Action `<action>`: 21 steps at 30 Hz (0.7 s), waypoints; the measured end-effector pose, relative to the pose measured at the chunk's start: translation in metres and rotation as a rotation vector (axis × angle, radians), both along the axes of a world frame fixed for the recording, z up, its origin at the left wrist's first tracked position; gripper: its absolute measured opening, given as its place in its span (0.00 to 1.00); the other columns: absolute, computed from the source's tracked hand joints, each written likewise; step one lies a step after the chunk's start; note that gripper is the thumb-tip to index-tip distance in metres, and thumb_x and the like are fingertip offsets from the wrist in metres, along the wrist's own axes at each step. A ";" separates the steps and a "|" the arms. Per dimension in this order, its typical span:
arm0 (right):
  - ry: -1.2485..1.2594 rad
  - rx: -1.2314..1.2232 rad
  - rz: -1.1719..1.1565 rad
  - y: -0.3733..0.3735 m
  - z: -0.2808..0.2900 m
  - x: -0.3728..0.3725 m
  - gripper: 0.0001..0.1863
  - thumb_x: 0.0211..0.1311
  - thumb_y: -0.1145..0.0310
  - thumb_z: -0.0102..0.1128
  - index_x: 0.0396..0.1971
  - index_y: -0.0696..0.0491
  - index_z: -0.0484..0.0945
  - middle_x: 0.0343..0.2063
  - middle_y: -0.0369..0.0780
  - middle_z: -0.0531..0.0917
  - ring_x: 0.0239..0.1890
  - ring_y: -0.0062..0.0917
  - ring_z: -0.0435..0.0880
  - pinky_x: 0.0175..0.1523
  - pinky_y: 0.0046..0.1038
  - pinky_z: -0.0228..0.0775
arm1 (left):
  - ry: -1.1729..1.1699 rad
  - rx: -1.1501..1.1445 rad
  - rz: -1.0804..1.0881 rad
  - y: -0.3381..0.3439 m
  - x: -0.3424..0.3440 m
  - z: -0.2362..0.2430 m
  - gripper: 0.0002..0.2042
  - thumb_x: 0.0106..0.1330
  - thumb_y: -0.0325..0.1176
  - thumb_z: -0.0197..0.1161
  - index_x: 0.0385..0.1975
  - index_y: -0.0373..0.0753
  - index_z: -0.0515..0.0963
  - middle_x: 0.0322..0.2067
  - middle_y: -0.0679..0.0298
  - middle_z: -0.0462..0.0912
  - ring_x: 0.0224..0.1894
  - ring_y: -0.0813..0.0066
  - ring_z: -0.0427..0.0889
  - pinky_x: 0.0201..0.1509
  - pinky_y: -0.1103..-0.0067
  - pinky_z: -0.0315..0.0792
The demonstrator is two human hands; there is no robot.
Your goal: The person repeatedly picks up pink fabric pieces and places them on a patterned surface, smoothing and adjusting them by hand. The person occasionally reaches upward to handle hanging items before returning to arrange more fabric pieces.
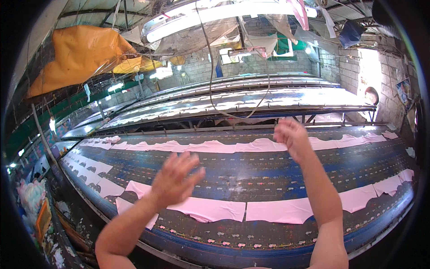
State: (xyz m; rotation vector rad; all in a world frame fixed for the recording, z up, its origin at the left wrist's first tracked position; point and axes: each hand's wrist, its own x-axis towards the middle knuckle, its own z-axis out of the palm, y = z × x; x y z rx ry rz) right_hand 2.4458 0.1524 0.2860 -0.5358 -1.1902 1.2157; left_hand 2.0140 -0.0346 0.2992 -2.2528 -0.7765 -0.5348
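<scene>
My left hand (pixel 177 177) is raised over the near part of a long dark printing table (pixel 242 163), its fingers spread and holding nothing. Below it lies a row of pink fabric pieces (pixel 277 210), flat along the table's near side. Farther out, my right hand (pixel 291 139) hangs in the air with its fingers curled in, slightly blurred; nothing shows in it. Behind that hand, in the picture, runs a second row of pink cut pieces (pixel 210 147) along the far side. Paler pieces (pixel 83 168) lie at the left end.
More long tables (pixel 233 96) stand behind this one. A dark cable (pixel 210 85) hangs in a loop over the far edge, below a bright tube light (pixel 228 22). An orange sheet (pixel 85 56) hangs at upper left. Crumpled cloth (pixel 32 197) lies heaped beyond the left edge.
</scene>
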 end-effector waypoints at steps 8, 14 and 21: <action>-0.196 -0.317 0.044 -0.104 -0.171 -0.062 0.15 0.69 0.70 0.73 0.53 0.58 0.86 0.39 0.41 0.92 0.35 0.27 0.93 0.43 0.31 0.88 | -0.256 -0.493 0.263 -0.094 -0.092 -0.165 0.40 0.57 0.40 0.82 0.73 0.42 0.74 0.75 0.41 0.67 0.77 0.38 0.68 0.81 0.50 0.62; -0.486 -0.048 -0.106 -0.186 -0.218 -0.138 0.24 0.72 0.65 0.73 0.63 0.60 0.82 0.52 0.48 0.90 0.51 0.33 0.91 0.58 0.37 0.85 | -0.365 -0.540 0.325 -0.107 -0.154 -0.219 0.49 0.57 0.49 0.84 0.78 0.40 0.69 0.79 0.39 0.61 0.81 0.32 0.59 0.81 0.43 0.57; -0.854 0.927 -1.171 -0.259 -0.063 -0.201 0.41 0.64 0.62 0.75 0.76 0.54 0.71 0.78 0.55 0.67 0.82 0.58 0.60 0.79 0.59 0.52 | -0.371 0.061 0.345 -0.137 -0.130 -0.057 0.52 0.60 0.56 0.81 0.83 0.43 0.63 0.85 0.43 0.52 0.87 0.34 0.44 0.85 0.37 0.39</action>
